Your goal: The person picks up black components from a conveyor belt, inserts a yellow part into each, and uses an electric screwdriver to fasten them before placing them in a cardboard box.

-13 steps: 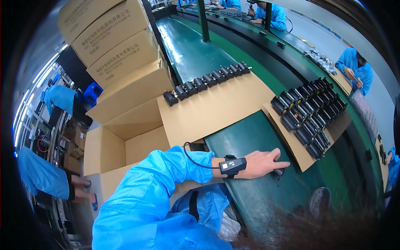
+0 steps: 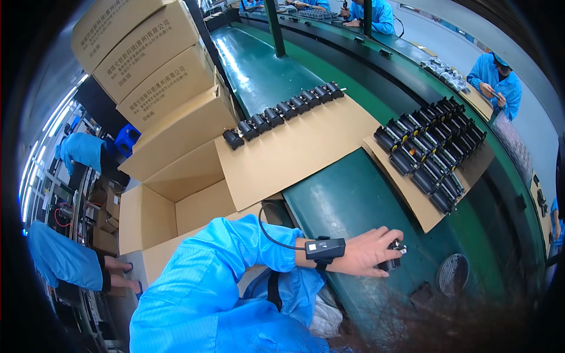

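Green counter (image 2: pixel 329 203) runs under two cardboard pieces, one (image 2: pixel 306 150) with a row of black parts (image 2: pixel 288 109) along its far edge, the other (image 2: pixel 431 216) bearing packed rows (image 2: pixel 432 150). Over bare green near the second piece, the left hand (image 2: pixel 366 253) has its grip curled around one black part (image 2: pixel 391 263), silver end outward. Beyond the left sleeve (image 2: pixel 194 276) stand an open box (image 2: pixel 158 215) and stacked cartons (image 2: pixel 156 70)

Between hand (image 2: pixel 368 253) and cardboard sheet (image 2: pixel 306 138), the green surface (image 2: pixel 329 197) lies bare (a decent gap); clustered black parts (image 2: pixel 432 170) block its right edge.
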Available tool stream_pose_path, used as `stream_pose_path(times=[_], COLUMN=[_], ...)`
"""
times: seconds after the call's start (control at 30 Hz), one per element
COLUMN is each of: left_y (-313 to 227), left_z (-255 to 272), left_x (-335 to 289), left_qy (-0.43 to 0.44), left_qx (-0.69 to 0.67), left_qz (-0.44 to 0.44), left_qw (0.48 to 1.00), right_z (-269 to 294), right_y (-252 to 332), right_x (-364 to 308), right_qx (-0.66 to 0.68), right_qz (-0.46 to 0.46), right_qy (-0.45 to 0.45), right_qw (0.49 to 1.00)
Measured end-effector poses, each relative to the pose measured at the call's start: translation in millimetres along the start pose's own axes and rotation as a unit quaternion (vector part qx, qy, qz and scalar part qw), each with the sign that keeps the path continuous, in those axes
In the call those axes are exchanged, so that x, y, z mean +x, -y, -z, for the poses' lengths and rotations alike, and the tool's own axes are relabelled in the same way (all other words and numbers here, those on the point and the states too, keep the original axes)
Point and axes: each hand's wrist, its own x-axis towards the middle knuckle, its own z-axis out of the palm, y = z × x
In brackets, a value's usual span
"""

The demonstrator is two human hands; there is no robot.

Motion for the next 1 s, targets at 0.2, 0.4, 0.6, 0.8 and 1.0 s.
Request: stream_pose_path(times=[0.2,0.4,0.6,0.8,1.0], left_y=[-73.3,-149.7,-144.3,-48.7,91.6], left_z=[-59.2,-14.9,120.3,216.7,292.4], left_x=[5.4,-59.3,-123.9,-196.7,-299.8], left_qy=[-0.008,0.081,-0.022,-0.398,-0.417], left_qx=[-0.307,-0.621,-0.427,-0.117,0.071], left_qz=[-0.031,-0.118,0.011,0.166,0.324], left_qw=[0.951,0.771,0.904,0.895,0.846], right_z=[-5.4,19.2,7.3,26.4,-6.9], right_y=[-12.8,-9.6,-1.5,-14.5,-13.7], right_x=[-3.4,9.0,0.6,10.5,-0.7], right_qx=[0.011,0.038,0.055,0.191,0.059], right_qz=[-0.002,-0.023,-0.06,-0.086,-0.052], right_qy=[0.009,0.022,0.005,0.163,0.039], right_qw=[1.0,0.999,0.997,0.964,0.996])
